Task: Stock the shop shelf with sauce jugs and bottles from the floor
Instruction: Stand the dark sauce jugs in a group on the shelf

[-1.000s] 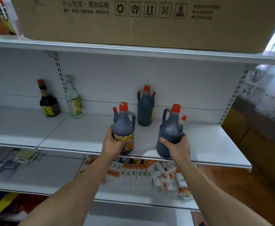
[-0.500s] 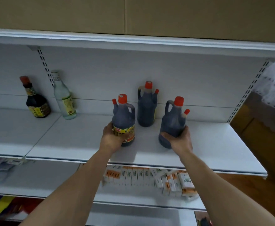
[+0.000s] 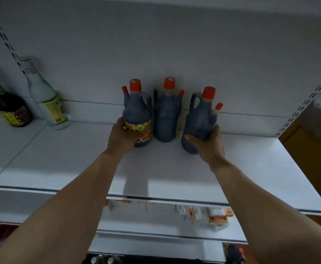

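Note:
Three dark sauce jugs with red caps stand in a row at the back of the white shelf [image 3: 251, 168]. My left hand [image 3: 120, 138] grips the left jug [image 3: 136, 111], whose yellow label faces me. The middle jug [image 3: 166, 115] stands free against the back wall. My right hand [image 3: 207, 144] wraps the lower body of the right jug [image 3: 201, 115], which leans slightly. Both held jugs rest on or just above the shelf surface; I cannot tell which.
A clear bottle with a green label [image 3: 45, 100] and a dark round bottle with a yellow label [image 3: 9, 109] stand at the shelf's left. The shelf below holds several small white and orange boxes [image 3: 203, 212]. A slotted upright [image 3: 306, 103] bounds the right end.
Both hands pushed their jugs from the shelf's front toward the back, so they now flank the middle jug. The view has moved closer and lower.

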`<state>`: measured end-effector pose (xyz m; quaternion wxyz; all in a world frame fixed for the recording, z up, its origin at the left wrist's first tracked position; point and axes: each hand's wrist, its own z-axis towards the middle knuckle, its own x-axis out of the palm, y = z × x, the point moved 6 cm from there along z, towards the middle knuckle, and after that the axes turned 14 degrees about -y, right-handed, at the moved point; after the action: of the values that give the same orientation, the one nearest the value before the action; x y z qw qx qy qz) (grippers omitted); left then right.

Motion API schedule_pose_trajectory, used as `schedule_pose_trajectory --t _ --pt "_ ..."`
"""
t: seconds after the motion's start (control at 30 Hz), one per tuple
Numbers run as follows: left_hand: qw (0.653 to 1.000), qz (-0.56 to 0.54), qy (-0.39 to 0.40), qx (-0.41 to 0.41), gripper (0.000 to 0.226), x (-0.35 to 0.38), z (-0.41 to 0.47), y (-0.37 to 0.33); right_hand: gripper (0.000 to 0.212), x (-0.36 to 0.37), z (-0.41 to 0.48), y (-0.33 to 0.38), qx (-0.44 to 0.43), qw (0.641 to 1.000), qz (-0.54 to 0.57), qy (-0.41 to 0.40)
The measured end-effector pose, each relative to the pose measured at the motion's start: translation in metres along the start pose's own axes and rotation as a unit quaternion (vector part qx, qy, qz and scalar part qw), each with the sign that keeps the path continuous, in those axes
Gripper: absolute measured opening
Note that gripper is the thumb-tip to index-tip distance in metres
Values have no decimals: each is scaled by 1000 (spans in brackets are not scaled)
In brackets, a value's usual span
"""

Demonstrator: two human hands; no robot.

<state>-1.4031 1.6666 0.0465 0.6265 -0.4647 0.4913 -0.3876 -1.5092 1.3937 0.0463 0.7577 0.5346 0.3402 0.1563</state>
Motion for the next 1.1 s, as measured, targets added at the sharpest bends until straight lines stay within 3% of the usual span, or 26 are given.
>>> schedule_pose_trajectory --t 0.9,1.1 --pt "1000 -9 -12 -20 86 28 27 14 103 30 39 -6 10 1000 -17 5" --pt "998 -21 -47 -28 81 29 19 13 107 28 37 -3 11 1000 -6 4"
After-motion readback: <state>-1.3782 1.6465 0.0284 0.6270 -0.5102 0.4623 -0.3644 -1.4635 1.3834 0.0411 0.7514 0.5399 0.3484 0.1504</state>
